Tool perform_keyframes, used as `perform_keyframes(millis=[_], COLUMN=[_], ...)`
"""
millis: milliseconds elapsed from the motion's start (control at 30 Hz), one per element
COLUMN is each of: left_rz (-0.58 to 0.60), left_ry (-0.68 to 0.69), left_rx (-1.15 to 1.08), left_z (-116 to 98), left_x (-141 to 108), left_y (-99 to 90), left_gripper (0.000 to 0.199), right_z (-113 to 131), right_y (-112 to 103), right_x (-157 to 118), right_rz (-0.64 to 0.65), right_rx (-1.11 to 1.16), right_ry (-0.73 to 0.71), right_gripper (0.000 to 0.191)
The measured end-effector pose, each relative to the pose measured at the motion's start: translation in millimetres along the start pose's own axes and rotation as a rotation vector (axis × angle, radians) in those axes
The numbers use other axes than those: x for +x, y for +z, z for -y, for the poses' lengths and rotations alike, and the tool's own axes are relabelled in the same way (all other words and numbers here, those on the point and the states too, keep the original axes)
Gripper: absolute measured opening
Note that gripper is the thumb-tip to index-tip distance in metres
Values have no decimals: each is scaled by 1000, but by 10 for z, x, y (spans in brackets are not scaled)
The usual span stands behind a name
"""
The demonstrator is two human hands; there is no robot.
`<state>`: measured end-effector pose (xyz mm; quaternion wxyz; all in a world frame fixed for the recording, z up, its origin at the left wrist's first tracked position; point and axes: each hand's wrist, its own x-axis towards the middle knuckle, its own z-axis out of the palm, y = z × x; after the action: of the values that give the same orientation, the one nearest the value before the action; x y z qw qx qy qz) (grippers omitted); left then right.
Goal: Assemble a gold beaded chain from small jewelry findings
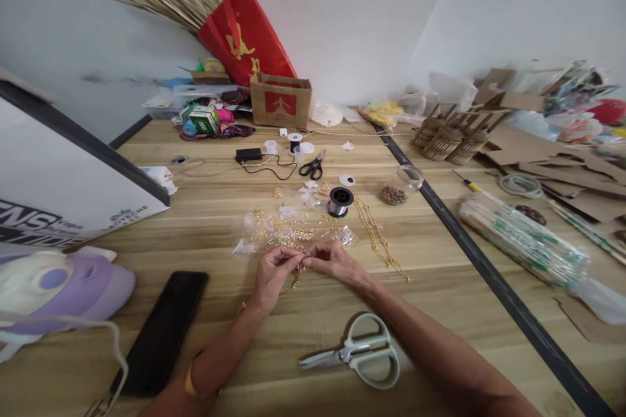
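My left hand [274,275] and my right hand [333,262] meet at the middle of the table, thumbs and forefingers pinched together. Between them hangs a beaded gold chain [295,281], its lower end dropping beside my left hand; the exact spot they pinch is too small to make out. Just beyond the fingers lie small plastic bags of gold and silver beads [293,234]. A black spool of wire [339,202] stands behind my right hand. To its right a long gold chain [375,234] is laid out. Pale-handled scissors [359,352] rest open between my forearms.
At left are a black phone [163,332], a purple and white device [73,287] with a cable, and a large box [63,182]. Black scissors [313,165] and a tipped jar of beads [395,193] lie farther back. Wrapped sticks [523,234] and cardboard [562,156] fill the right.
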<state>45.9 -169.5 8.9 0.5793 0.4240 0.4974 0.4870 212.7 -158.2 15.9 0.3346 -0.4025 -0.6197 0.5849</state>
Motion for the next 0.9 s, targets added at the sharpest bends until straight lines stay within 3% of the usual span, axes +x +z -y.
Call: perform_keyframes(millis=[333,900], left_rz=[-1,-4], left_ry=[40,-66], left_rx=[55,-104], left_z=[12,-7], left_x=[-3,22], left_y=[-14,-5], left_gripper=[11,16], right_z=[-57,43], right_y=[88,25], right_x=[29,-2], right_rz=[-44,-12], right_rx=[109,-69], right_ry=[48,48], right_gripper=[32,30])
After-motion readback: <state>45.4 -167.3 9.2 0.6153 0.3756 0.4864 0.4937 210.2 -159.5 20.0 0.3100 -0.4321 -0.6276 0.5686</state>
